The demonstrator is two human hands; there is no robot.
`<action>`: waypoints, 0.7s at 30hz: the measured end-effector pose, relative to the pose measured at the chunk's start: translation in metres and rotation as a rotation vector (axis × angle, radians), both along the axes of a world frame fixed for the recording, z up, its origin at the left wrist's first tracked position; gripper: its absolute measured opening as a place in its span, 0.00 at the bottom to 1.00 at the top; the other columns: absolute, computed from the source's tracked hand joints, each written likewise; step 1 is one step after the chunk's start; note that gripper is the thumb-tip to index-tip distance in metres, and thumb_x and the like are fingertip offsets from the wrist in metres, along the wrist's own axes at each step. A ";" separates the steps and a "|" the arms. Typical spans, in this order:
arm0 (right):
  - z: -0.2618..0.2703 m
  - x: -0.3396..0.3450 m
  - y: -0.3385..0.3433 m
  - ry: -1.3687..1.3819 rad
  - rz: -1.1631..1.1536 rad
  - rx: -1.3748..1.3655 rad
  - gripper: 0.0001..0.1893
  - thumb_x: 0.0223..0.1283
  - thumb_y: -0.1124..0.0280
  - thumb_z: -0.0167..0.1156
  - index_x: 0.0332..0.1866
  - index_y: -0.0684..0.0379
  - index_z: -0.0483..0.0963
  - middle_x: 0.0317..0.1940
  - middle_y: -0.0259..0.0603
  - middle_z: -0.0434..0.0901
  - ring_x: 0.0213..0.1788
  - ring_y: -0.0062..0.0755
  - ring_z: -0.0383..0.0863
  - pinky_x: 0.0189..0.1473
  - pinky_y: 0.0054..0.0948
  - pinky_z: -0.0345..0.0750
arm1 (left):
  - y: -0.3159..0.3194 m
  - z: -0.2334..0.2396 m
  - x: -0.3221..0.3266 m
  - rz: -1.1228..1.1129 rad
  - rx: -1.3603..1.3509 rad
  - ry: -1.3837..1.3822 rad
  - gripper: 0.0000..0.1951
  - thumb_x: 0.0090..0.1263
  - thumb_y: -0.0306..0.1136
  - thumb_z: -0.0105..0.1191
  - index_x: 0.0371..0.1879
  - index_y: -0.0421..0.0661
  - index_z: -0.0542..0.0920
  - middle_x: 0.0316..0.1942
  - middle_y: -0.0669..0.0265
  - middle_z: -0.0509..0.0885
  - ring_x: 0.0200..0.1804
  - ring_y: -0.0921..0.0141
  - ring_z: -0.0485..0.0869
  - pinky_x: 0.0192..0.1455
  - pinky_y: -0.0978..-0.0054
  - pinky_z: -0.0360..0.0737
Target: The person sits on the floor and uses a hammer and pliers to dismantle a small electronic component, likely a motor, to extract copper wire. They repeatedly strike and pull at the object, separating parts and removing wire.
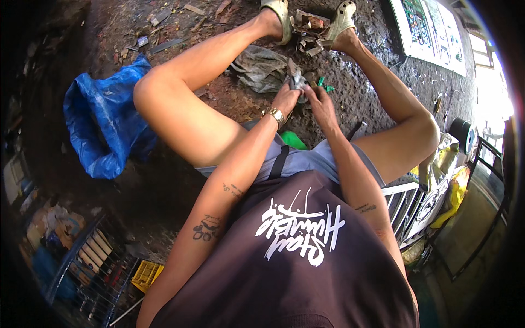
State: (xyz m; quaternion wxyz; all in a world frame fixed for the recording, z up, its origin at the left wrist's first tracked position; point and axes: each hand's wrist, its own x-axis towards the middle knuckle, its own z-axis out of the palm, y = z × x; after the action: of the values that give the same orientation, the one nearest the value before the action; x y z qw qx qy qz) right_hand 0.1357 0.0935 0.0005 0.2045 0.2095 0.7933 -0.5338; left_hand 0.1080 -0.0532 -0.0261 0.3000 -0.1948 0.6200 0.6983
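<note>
My left hand [285,99], with a gold-coloured watch on its wrist, grips a small grey, metallic-looking piece [295,78]. At the lower end of that piece, my right hand [322,107] pinches with thumb and fingers; its exact grip is partly hidden. The piece is too small and blurred to name more closely. A crumpled grey cloth [260,67] lies on the ground just beyond my left hand. Beside my right fingers is a bit of green plastic [327,85]. Between my feet sits a heap of rusty and grey scrap pieces [312,28].
A blue plastic sack [104,119] stands left of my bent knee. Wood and debris fragments [166,46] litter the dirt ground. A bright green object [293,140] shows below my hands. At right are a white printed panel [430,33] and a white rack [400,209]; a yellow crate [147,275] is lower left.
</note>
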 end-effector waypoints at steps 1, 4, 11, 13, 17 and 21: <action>0.000 0.000 -0.008 -0.028 -0.079 -0.126 0.33 0.69 0.42 0.61 0.62 0.64 0.73 0.48 0.46 0.83 0.51 0.38 0.82 0.50 0.35 0.77 | 0.001 0.005 0.000 -0.106 -0.058 -0.010 0.18 0.72 0.36 0.51 0.57 0.41 0.80 0.53 0.63 0.85 0.56 0.69 0.79 0.61 0.72 0.72; -0.005 0.002 -0.014 -0.133 -0.426 -0.351 0.31 0.70 0.45 0.62 0.64 0.63 0.72 0.49 0.41 0.82 0.47 0.33 0.81 0.50 0.33 0.78 | -0.009 0.014 -0.003 -0.459 -0.201 0.188 0.28 0.66 0.40 0.52 0.64 0.38 0.77 0.61 0.51 0.80 0.64 0.61 0.77 0.69 0.67 0.69; -0.027 0.006 0.011 -0.073 -0.348 -0.444 0.22 0.67 0.62 0.65 0.61 0.63 0.77 0.48 0.40 0.85 0.49 0.28 0.81 0.53 0.29 0.77 | -0.010 -0.002 -0.003 -0.374 -0.061 0.138 0.39 0.61 0.32 0.61 0.74 0.36 0.66 0.69 0.45 0.74 0.68 0.59 0.77 0.70 0.68 0.71; -0.028 0.011 0.015 -0.167 -0.378 -0.434 0.22 0.67 0.62 0.66 0.60 0.63 0.77 0.48 0.39 0.84 0.48 0.26 0.81 0.52 0.28 0.77 | -0.011 -0.006 0.000 -0.285 -0.179 0.012 0.37 0.61 0.30 0.63 0.73 0.37 0.69 0.68 0.47 0.77 0.64 0.62 0.80 0.66 0.70 0.75; -0.030 0.017 0.031 -0.183 -0.250 -0.396 0.20 0.67 0.66 0.65 0.61 0.60 0.78 0.44 0.34 0.85 0.40 0.25 0.83 0.45 0.28 0.80 | -0.018 -0.003 -0.002 -0.443 -0.515 0.288 0.18 0.64 0.31 0.67 0.52 0.37 0.86 0.42 0.53 0.90 0.44 0.65 0.88 0.51 0.69 0.81; -0.034 0.016 0.040 -0.314 -0.235 -0.186 0.19 0.67 0.66 0.63 0.61 0.58 0.81 0.34 0.33 0.85 0.34 0.23 0.83 0.36 0.25 0.78 | -0.014 -0.003 -0.008 -0.368 -0.705 0.350 0.09 0.67 0.30 0.65 0.43 0.43 0.89 0.40 0.55 0.89 0.44 0.59 0.88 0.50 0.63 0.80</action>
State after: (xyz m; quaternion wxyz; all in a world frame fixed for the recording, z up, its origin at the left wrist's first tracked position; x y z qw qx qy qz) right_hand 0.1515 0.1332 -0.0340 0.2805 0.3615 0.6691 -0.5857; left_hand 0.0998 -0.0670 -0.0293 0.2251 -0.0505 0.8864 0.4013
